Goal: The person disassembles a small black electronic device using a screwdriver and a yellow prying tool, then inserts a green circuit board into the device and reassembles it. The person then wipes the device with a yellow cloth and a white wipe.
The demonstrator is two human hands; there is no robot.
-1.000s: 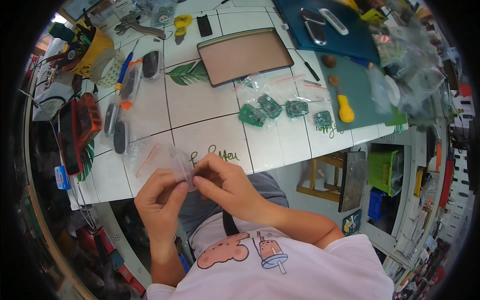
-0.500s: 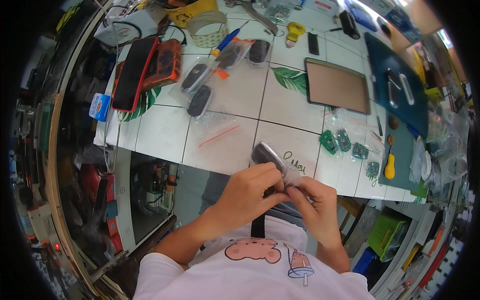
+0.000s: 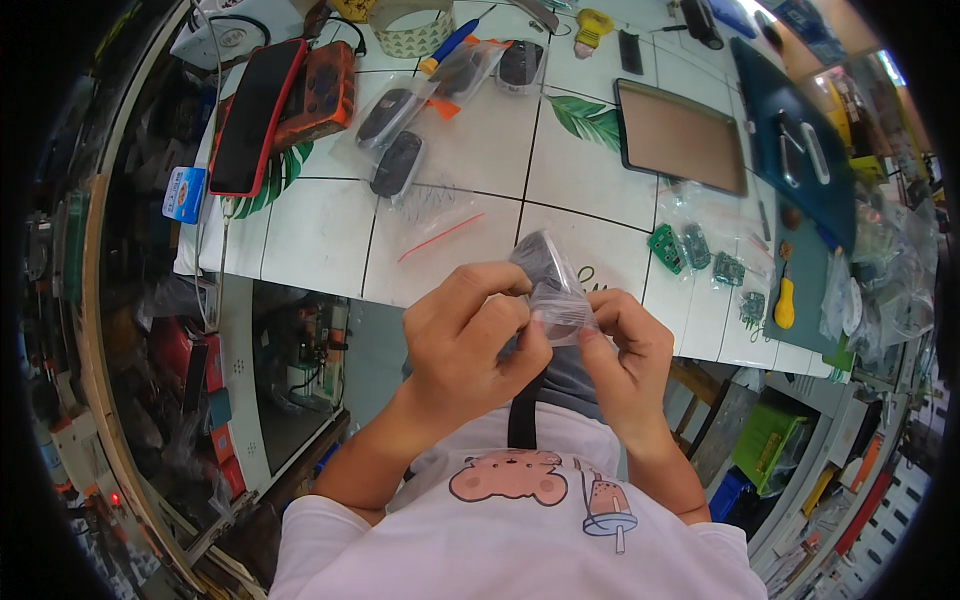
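Observation:
A clear plastic bag (image 3: 562, 312) is pinched between my two hands near the table's front edge. Inside it lies a dark oval device with a pale rim (image 3: 543, 258), its far end pointing away from me. My left hand (image 3: 470, 335) closes on the bag's left side, thumb and fingertips together. On the other side, my right hand (image 3: 632, 360) grips the bag's near right edge between thumb and fingers. Farther off lie similar dark oval devices, one bare-looking (image 3: 399, 165) and one bagged (image 3: 520, 66). An empty clear bag with a red seal line (image 3: 440, 238) lies beyond my left hand.
A red-edged phone (image 3: 258, 120) leans on an orange-and-black block at the left. Toward the right are a shallow brown tray (image 3: 682, 138), bagged green circuit boards (image 3: 697, 245), a yellow-handled tool (image 3: 784, 302) and a dark blue mat (image 3: 765, 110). A screwdriver (image 3: 450, 46) lies farther back.
Both hands have spread a little apart, stretching the bag's near end between them. The bag and device have risen and tilted more upright. The view has shifted slightly.

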